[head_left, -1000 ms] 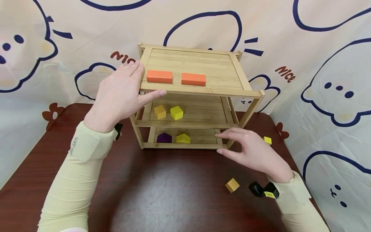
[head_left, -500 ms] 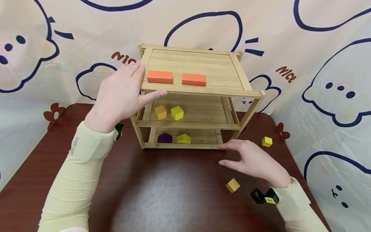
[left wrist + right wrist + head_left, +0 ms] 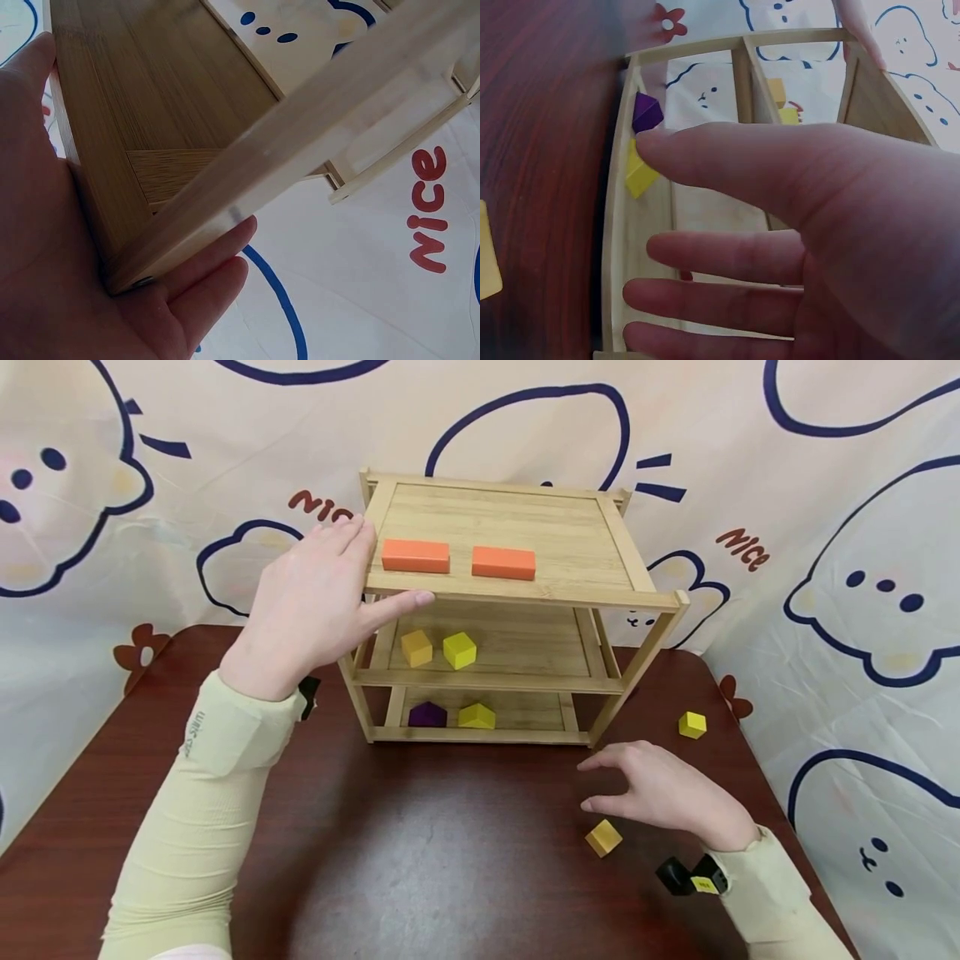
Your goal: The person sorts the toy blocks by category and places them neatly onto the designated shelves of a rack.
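A three-tier wooden shelf rack stands on the table. My left hand rests against its front left corner, fingers straight along the side and thumb along the top front edge. In the left wrist view the corner post lies against the palm. My right hand hovers empty in front of the rack's right side, thumb and fingers parted. Just below its thumb, a light orange cube lies on the table. Two orange-red rectangular blocks lie on the top tier.
On the middle tier sit an orange cube and a yellow cube. The bottom tier holds a purple block and a yellow block with peaked tops. Another yellow cube lies at the table's right. A patterned cloth hangs behind.
My right hand has drawn back from the rack's lower right front toward me, down to near the orange cube on the table. My left hand stays at the rack's corner.
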The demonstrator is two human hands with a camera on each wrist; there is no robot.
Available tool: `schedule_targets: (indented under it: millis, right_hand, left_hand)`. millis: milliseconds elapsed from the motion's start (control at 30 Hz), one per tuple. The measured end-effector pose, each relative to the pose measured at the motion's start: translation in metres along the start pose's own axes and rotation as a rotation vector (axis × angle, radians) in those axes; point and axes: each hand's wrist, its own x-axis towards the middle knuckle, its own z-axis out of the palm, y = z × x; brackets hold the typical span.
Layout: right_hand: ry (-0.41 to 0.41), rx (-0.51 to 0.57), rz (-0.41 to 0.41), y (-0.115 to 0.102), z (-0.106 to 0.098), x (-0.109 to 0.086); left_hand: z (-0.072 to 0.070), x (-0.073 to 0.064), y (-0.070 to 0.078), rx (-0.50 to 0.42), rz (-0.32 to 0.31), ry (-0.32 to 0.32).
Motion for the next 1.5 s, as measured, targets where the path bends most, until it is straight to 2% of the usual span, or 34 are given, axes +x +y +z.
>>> schedule_targets:
  millis: [267,567,767,1233,1500]
  right_hand:
    - [-0.063,-0.001,0.017,0.005,0.01,-0.004]
    - [-0.17,0.084,0.07,0.006,0.019,-0.005]
    - [-0.18,0.072,0.056,0.005,0.027,-0.006]
    - [-0.185,0.069,0.064,0.012,0.042,-0.003]
    - [-0.181,0.085,0.06,0.013,0.043,-0.003]
  left_hand:
    - [0.001,0.0,0.0,0.002,0.004,0.004]
    - [0.001,0.001,0.0,-0.004,0.004,0.007]
    - [-0.001,0.001,0.0,0.0,-0.001,-0.004]
    - [-0.001,-0.001,0.001,-0.001,0.005,0.013]
    - [-0.001,-0.001,0.001,-0.002,0.003,0.014]
